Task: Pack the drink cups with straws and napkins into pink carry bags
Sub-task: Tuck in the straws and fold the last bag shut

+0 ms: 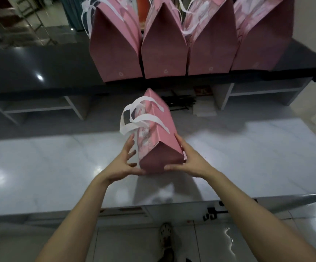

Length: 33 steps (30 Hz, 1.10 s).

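The pink carry bag (pixel 156 133) sits at the centre of the view, held above the pale marble counter (pixel 40 167) with its folded base toward the camera and its white ribbon handles (pixel 134 118) flopping toward 10 o'clock; what it holds, if anything, is hidden by its walls. The left hand (pixel 123 165) cups the bag's lower left side, thumb under the base edge and fingers spread loosely upward along the printed panel. The right hand (pixel 189 161) clasps the opposite side, thumb on the base and fingers wrapped round the far corner, where their tips are out of sight. At 12 o'clock a row of four pink bags (pixel 164 46) stands on a dark raised counter (pixel 30 67) — their tops and some of their handles are cut off by the frame's upper edge. Each shows a small pale round mark low on its end panel, too blurred to read. The pale print on the held bag's side is likewise unclear. At 6 o'clock a spotted shoe (pixel 165 233) shows on the glossy floor, and dark characters near 5 o'clock are illegible.
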### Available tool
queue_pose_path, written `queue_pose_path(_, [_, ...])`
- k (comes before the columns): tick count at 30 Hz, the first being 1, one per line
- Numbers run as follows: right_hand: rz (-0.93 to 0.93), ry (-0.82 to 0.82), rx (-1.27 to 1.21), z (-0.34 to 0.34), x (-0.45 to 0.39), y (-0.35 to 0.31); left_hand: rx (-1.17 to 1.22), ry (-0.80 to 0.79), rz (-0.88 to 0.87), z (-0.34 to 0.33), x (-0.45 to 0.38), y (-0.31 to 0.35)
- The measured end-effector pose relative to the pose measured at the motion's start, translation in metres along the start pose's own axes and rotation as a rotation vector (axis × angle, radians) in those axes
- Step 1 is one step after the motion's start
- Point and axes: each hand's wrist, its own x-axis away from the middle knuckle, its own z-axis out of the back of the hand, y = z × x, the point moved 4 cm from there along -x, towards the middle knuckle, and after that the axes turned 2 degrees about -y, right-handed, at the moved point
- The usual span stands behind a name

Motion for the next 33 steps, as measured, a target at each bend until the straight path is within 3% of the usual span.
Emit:
queue_pose_path(5, [-0.013,0.117,0.096,-0.015,0.014,-0.002,-0.086,0.205,-0.079,-0.029,0.006,-0.001])
queue_pose_path(16, [0.016,0.178,0.235,-0.07,0.033,-0.043,-0.319,0.282,-0.13,-0.004,0.043,-0.018])
queue_pose_path(26, [0.237,0.266,0.244,-0.169,-0.002,-0.22,-0.389,0.422,-0.343,0.176,0.166,0.007])
queue_pose_path(33, [0.3,0.324,0.212,-0.161,-0.076,-0.322,-0.499,0.507,-0.44,0.284,0.157,0.064])
